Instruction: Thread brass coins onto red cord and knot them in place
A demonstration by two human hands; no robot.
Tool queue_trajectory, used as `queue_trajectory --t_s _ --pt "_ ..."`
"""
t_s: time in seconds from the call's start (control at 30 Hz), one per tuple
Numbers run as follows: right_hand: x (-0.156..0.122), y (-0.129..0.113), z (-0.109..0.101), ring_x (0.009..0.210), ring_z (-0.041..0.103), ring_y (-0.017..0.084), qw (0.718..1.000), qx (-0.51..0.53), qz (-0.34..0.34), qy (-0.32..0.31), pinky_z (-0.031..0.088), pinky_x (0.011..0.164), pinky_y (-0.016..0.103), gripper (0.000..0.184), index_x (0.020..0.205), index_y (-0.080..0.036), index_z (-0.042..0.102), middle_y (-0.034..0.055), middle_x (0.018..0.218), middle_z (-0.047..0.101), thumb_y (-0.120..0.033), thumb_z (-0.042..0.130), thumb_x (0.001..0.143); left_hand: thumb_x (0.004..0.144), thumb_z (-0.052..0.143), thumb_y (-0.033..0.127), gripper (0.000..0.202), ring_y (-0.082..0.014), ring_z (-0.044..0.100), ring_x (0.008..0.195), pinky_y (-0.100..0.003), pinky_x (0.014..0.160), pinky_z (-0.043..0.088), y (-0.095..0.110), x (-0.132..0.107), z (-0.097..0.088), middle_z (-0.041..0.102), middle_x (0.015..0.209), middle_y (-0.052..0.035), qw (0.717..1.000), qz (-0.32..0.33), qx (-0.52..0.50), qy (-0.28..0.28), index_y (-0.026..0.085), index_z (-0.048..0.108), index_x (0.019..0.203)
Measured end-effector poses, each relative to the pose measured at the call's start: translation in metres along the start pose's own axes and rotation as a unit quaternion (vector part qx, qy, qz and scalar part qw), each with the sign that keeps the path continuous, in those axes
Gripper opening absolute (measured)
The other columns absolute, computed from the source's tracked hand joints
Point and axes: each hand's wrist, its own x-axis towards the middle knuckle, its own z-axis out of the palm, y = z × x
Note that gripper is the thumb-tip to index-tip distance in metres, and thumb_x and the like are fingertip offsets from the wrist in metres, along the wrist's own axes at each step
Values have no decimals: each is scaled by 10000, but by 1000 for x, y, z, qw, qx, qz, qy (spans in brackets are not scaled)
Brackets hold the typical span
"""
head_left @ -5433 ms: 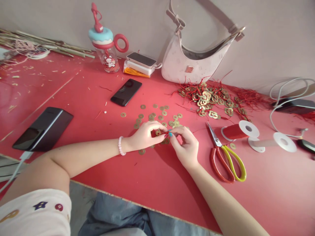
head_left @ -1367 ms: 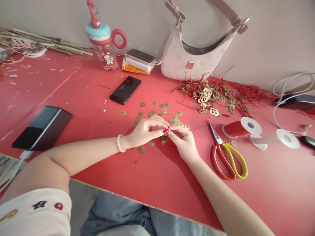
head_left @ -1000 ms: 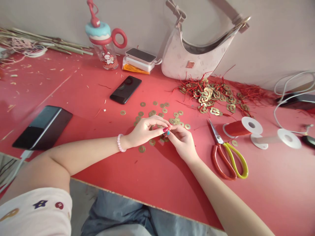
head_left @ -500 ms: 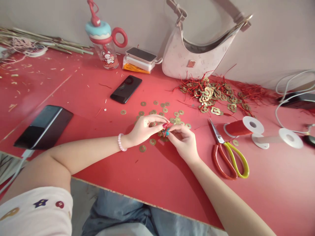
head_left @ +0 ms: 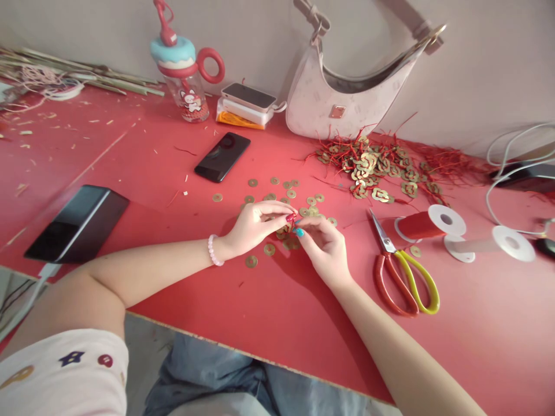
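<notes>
Both hands meet over the middle of the red table, fingertips almost touching. My left hand (head_left: 254, 227) pinches a thin red cord (head_left: 293, 220) between thumb and index finger. My right hand (head_left: 326, 247) closes thumb and fingertips on the same cord from the other side. Brass coins (head_left: 284, 232) hang or lie just under the fingertips; whether they are threaded on the cord I cannot make out. Loose round coins with holes (head_left: 269, 249) are scattered around and beneath both hands.
Scissors (head_left: 396, 271) and a spool of red cord (head_left: 418, 224) lie to the right. Behind is a heap of tied coins (head_left: 373, 167), before a handbag (head_left: 342, 104). A phone (head_left: 222, 156), a larger black device (head_left: 77, 224) and a drinking cup (head_left: 184, 81) stand leftward.
My right thumb and fingers have shifted slightly right, a little away from the left fingertips. My left hand stays nearly in place, still pinching the cord.
</notes>
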Motion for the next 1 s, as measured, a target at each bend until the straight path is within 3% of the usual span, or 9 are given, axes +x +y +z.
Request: queue_trajectory --t_s 0.13,0.3,0.67,0.83,1.0 --pt "-1 -2 4 631 520 104 995 -101 -5 13 446 555 228 80 752 -200 536 -13 688 562 -191 610 723 784 604 214 129 -151 632 912 -283 808 546 0 1 1 673 981 -70 1000 5 -6 -2 152 684 865" --pt "-1 -2 6 593 482 100 987 -158 -20 36 424 547 234 71 704 -201 524 -17 655 546 -147 562 730 781 606 214 122 -153 630 922 -306 830 542 1 1 1 678 975 -67 1000 4 -11 -3 156 685 853" --pt "-1 -1 5 635 522 111 979 -190 -63 41 451 608 250 99 759 -209 565 -5 701 574 -125 515 770 791 600 248 145 -156 630 901 -301 797 548 1 0 2 672 972 -71 1000 2 -4 -20 161 686 870" --pt "-2 2 2 689 581 123 981 -164 -47 91 480 633 261 114 863 -219 558 5 785 625 -147 501 796 786 609 267 163 -152 636 889 -298 811 546 0 1 2 676 976 -70 1000 -5 -10 -12 156 687 876" --pt "-3 2 -1 687 570 126 970 -202 -117 66 471 639 273 162 811 -228 559 5 763 624 -98 463 801 782 613 288 197 -158 641 886 -304 811 548 0 1 1 675 1001 -79 999 -29 -22 -20 150 681 905"
